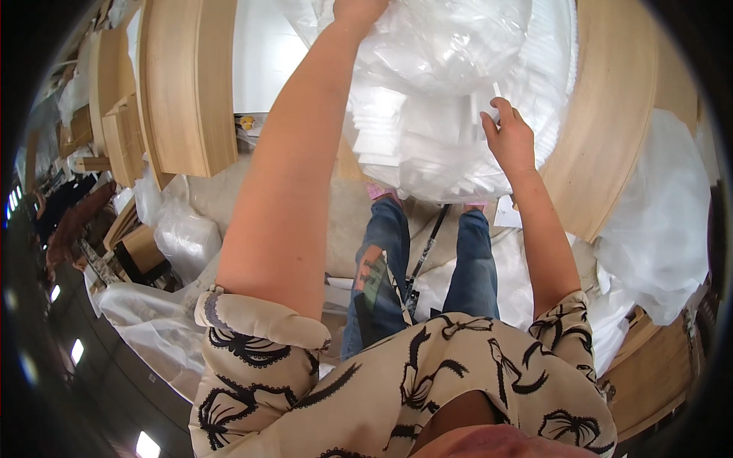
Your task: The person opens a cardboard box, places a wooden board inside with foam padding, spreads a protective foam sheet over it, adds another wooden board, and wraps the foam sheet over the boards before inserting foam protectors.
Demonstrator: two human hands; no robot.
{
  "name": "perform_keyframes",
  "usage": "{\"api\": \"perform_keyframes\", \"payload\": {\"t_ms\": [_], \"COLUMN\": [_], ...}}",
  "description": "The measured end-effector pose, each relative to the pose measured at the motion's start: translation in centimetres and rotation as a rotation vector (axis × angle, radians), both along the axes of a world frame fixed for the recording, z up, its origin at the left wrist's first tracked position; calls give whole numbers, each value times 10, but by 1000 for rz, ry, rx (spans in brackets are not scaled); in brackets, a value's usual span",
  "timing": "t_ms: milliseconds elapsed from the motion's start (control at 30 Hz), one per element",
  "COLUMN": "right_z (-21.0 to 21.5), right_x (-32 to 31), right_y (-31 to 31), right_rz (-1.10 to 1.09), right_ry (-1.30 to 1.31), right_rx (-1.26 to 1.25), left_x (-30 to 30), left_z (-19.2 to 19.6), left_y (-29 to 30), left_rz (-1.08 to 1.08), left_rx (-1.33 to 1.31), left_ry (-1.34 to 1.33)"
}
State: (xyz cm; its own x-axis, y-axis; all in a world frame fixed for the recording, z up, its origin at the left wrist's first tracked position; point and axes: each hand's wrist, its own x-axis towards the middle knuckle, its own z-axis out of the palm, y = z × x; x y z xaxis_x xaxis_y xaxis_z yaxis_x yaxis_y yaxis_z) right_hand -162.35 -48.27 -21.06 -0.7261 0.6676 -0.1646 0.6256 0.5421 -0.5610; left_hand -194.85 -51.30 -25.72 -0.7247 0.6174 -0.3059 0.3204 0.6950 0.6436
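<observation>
From my remote view, the right hand (510, 141) is at the right side of a large clear plastic bag (447, 49), its thumb and forefinger making a narrow gap. A thin white strip (495, 98) shows at that gap; I can't tell whether it is pinched or just behind. The left hand (360, 11) is cut off by the top of my view, at the bag's far left edge, so I can't read its grip.

The bag bulges straight ahead of the wearer, packed with flat white foam-like pieces (378, 126), its near edge just above the feet. From the right hand, most of it lies left and away; that hand is nearer the bag's near edge. The strip's long axis points roughly away from the wearer.

Outward, a curved pale wooden panel (615, 114) stands right of the bag, and a glossy white panel (263, 65) lies left, beyond the left forearm.
</observation>
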Motion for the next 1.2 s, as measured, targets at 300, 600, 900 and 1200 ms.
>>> {"api": "perform_keyframes", "payload": {"t_ms": [300,600,900,1200], "right_z": [58,136,196,280], "right_x": [58,170,191,9], "right_y": [-32,-58,-4,-178], "right_rz": [-337,-629,-741,220], "right_ry": [168,328,247,64], "right_rx": [169,-328,-1575,-1546], "left_x": [6,120,252,343], "left_z": [-9,143,307,376], "left_y": [-9,-149,-353,-477], "left_rz": [32,34,992,1124], "left_rx": [229,104,1045,1361], "left_ry": [138,498,-923,-804]}}
